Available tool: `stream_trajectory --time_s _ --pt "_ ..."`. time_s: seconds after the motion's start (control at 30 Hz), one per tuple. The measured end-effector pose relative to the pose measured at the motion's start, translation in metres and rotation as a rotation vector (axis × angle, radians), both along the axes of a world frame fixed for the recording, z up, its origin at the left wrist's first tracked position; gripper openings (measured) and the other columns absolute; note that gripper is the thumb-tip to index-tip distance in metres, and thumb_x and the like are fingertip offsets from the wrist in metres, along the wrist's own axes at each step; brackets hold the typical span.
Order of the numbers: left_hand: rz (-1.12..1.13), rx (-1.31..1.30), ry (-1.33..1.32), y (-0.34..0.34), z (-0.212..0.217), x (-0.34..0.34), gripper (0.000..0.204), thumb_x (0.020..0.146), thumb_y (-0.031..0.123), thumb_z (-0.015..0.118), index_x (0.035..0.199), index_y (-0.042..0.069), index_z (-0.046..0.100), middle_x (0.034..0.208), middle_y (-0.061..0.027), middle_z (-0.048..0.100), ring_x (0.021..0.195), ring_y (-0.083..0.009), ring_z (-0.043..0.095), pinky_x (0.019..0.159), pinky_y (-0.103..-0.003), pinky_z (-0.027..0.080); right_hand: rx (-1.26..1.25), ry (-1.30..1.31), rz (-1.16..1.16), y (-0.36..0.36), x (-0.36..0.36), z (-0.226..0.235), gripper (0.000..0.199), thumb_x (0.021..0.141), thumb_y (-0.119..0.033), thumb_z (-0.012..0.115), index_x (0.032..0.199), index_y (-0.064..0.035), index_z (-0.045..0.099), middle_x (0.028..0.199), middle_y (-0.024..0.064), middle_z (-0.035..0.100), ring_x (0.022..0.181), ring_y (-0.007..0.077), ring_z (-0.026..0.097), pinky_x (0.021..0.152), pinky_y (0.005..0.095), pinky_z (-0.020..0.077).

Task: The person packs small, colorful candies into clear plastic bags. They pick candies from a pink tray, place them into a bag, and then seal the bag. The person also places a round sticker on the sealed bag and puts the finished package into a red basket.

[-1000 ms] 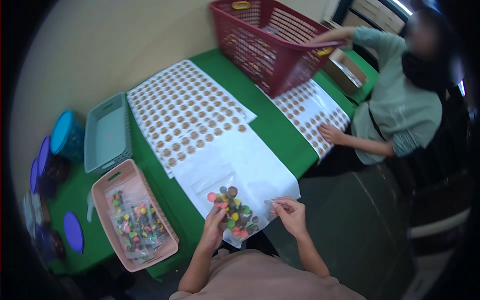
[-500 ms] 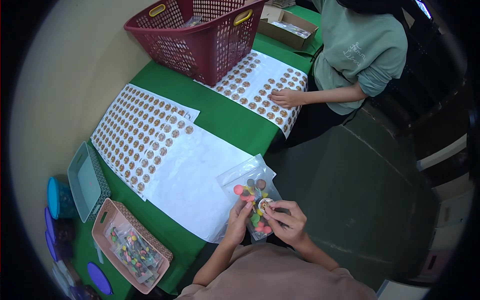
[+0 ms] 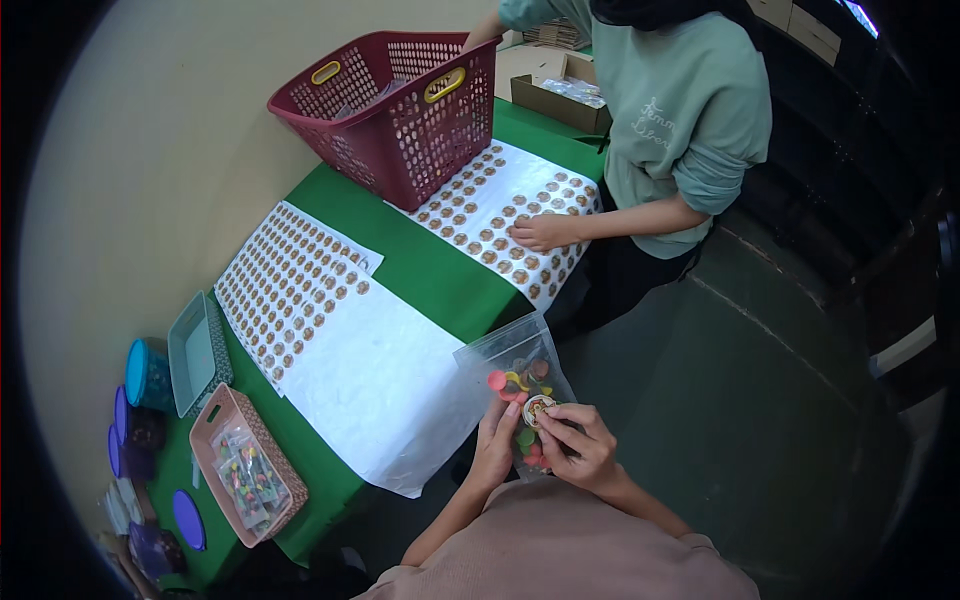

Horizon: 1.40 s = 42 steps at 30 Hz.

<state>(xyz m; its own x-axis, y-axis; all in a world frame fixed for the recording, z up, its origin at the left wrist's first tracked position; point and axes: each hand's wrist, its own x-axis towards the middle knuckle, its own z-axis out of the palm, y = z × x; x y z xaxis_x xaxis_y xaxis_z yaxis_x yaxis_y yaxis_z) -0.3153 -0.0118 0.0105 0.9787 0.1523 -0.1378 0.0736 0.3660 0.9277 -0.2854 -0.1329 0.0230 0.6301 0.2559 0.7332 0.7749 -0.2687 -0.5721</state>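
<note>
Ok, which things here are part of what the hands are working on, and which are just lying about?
In hand: clear bag of coloured discs, round sticker, left hand, right hand.

Lying about: red basket, sticker sheets, pink tray, teal tray.

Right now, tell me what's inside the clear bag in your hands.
The clear bag holds small round pieces in red, yellow, green and orange. The left hand and right hand cover its lower part, so what lies there, and the count, cannot be seen.

Glossy clear plastic zip bag (image 3: 517,372) of smooth coloured discs between the fingers (image 3: 560,428), matt green cloth-covered bench (image 3: 430,270), perforated maroon plastic basket (image 3: 395,105), smooth white paper sheet (image 3: 385,385).
</note>
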Motion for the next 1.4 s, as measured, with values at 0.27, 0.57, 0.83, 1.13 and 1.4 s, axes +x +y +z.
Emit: stream_trajectory --time_s 0.27,0.57,0.83,1.13,1.4 --pt "-0.014 -0.038 -0.047 -0.058 0.011 0.019 0.035 0.086 0.022 0.037 0.112 -0.001 0.038 0.105 -0.0069 0.044 0.097 -0.0125 0.042 0.084 -0.024 0.032 0.012 -0.031 -0.002 -0.06 0.016 0.0 0.025 0.061 0.004 0.064 0.085 -0.0018 0.06 0.085 0.0057 0.051 0.074 0.0179 0.055 0.063 0.0254 0.0473" --pt "-0.045 0.053 -0.074 -0.07 0.008 0.02 0.036 0.086 0.023 0.037 0.111 -0.002 0.039 0.106 -0.0076 0.044 0.098 -0.0137 0.041 0.085 -0.025 0.03 0.072 -0.038 -0.084 -0.075 0.014 0.004 0.018 0.06 0.001 0.066 0.078 -0.0031 0.062 0.081 0.005 0.053 0.07 0.0159 0.055 0.058 0.0233 0.0474" --pt "-0.042 0.006 -0.061 -0.049 0.01 0.008 0.034 0.086 0.021 0.035 0.112 -0.001 0.038 0.107 -0.0073 0.044 0.098 -0.0131 0.041 0.085 -0.025 0.03 0.055 -0.032 -0.035 -0.056 0.007 0.002 0.018 0.06 -0.001 0.067 0.078 -0.0034 0.062 0.081 0.0053 0.054 0.069 0.016 0.056 0.058 0.023 0.0472" --pt "-0.014 -0.004 -0.029 -0.015 0.017 -0.005 0.034 0.087 0.02 0.036 0.114 0.0 0.036 0.106 -0.007 0.044 0.097 -0.0123 0.042 0.084 -0.024 0.032 0.097 0.022 0.015 -0.021 0.006 0.005 0.022 0.06 0.006 0.062 0.081 -0.0024 0.062 0.083 0.0063 0.056 0.07 0.0167 0.056 0.061 0.0241 0.0479" --pt "0.0 -0.026 0.025 0.014 0.018 -0.01 0.037 0.086 0.022 0.036 0.117 0.002 0.034 0.104 -0.0063 0.046 0.094 -0.0114 0.043 0.083 -0.024 0.035 0.11 -0.017 0.04 0.01 0.004 0.001 0.021 0.058 0.007 0.064 0.076 -0.0035 0.062 0.081 0.0066 0.056 0.067 0.0161 0.056 0.058 0.0225 0.047"
